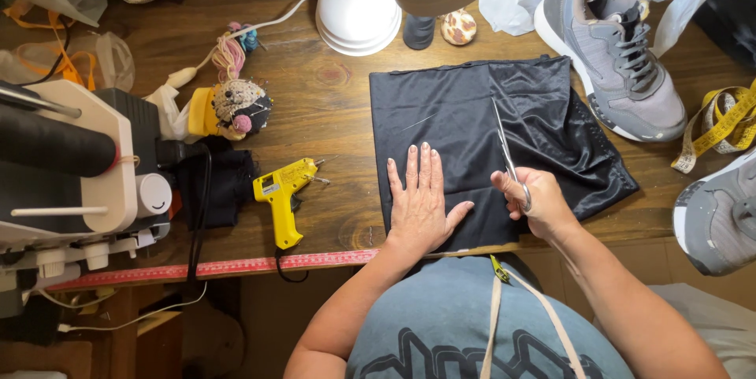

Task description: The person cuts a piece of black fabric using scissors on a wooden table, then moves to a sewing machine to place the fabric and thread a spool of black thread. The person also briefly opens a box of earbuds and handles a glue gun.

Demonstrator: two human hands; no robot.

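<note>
My left hand [420, 206] lies flat and open, fingers spread a little, palm pressing down on the black fabric [488, 143] near its edge closest to me. The fabric is a shiny dark piece spread on the wooden table [331, 103], smooth under my left hand and bunched into folds toward three o'clock.

My right hand [535, 202] is closed around the handles of the scissors [508, 158] — the blades point up toward twelve o'clock and lie along the fabric just beside my left hand. Whether the blades stand apart or together I cannot tell.

At nine o'clock from my left hand, a yellow glue gun [282, 194] lies on the table, well apart from the fabric. Farther toward ten o'clock sits a pincushion [240, 107], and at the far nine o'clock side a sewing machine [79, 166]. At twelve o'clock stands the white lamp base [358, 13]. A grey sneaker [618, 52] rests at two o'clock, touching the fabric's corner — a yellow measuring tape [720, 123] lies coiled at three o'clock. A red ruler strip [220, 269] runs along the table's near edge.
</note>
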